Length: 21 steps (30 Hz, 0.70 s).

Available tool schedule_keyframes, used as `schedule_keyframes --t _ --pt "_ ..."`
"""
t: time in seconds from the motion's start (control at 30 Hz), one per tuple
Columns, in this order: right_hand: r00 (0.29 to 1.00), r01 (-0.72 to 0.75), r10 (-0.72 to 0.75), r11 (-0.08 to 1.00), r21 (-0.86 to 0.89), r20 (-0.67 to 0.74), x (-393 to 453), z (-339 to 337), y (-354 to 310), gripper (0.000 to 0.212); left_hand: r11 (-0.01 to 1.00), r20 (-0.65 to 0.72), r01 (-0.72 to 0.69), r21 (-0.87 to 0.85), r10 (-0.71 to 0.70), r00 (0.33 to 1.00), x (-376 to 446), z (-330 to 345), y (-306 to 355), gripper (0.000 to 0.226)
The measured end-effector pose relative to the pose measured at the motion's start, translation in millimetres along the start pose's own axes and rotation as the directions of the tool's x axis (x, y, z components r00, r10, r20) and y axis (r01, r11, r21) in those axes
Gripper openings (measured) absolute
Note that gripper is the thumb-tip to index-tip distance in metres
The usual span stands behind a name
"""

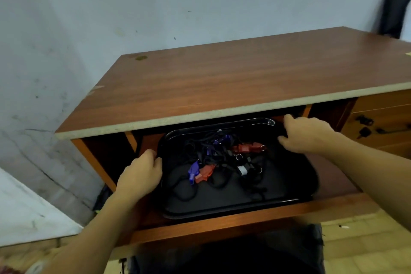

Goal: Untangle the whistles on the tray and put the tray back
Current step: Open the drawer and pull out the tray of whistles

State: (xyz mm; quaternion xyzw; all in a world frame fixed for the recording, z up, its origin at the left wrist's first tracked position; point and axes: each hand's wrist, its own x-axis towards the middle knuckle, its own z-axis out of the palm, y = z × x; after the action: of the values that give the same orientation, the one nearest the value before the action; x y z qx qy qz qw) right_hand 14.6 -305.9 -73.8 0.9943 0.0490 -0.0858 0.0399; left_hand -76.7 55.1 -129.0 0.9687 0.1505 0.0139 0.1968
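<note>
Whistles (219,159) tangled in black cords on black tray (233,208), on shelf (333,204) under desk top (222,87). Left hand (141,173) grips tray's left rim; right hand (307,134) curls over far right rim.

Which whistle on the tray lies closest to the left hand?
The purple whistle at the near left of the pile, touching a red one; the other whistles lie farther from the left hand.

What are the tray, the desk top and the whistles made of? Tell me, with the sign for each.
Tray: likely glossy black plastic; its rim catches highlights.
Desk top: wood-grain laminate over particleboard, judging by the pale speckled raw edge.
Whistles: apparently moulded plastic in solid red, purple and white, tangled in black cords, probably fabric.
</note>
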Motion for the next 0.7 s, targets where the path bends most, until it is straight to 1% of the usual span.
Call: schedule_keyframes --t 0.1,0.2,0.3,0.47,0.57,0.63,0.7 --pt "0.997 -0.055 0.048 0.992 0.110 0.067 7 13 1 0.040 1.000 0.016 0.017 0.003 -0.017 1.000 2 2 5 0.020" --pt "0.997 -0.046 0.041 0.996 0.079 0.064 10 18 5 0.036 0.999 -0.031 0.010 -0.047 -0.012 0.999 -8 4 7 0.017" --pt "0.995 -0.040 0.032 0.996 0.077 0.097 8 15 9 0.027 0.997 -0.073 -0.008 -0.078 0.002 0.997 -18 3 8 0.014" --pt "0.987 -0.004 -0.002 0.999 0.039 0.159 11 1 21 0.022 0.993 -0.067 -0.025 -0.116 0.017 0.998 -25 -12 13 0.013" --pt "0.974 -0.032 0.028 0.999 0.015 0.223 11 -9 27 0.018 0.989 -0.052 -0.043 -0.144 0.036 0.998 -35 -24 15 0.011" --pt "0.968 -0.026 0.030 0.999 -0.018 0.248 6 -20 28 0.018 0.986 -0.050 -0.054 -0.159 0.047 0.998 -40 -32 16 0.010" --pt "0.961 -0.026 0.027 1.000 -0.008 0.276 -3 -37 28 0.021 0.984 -0.059 -0.062 -0.168 0.053 0.997 -44 -41 16 0.007"
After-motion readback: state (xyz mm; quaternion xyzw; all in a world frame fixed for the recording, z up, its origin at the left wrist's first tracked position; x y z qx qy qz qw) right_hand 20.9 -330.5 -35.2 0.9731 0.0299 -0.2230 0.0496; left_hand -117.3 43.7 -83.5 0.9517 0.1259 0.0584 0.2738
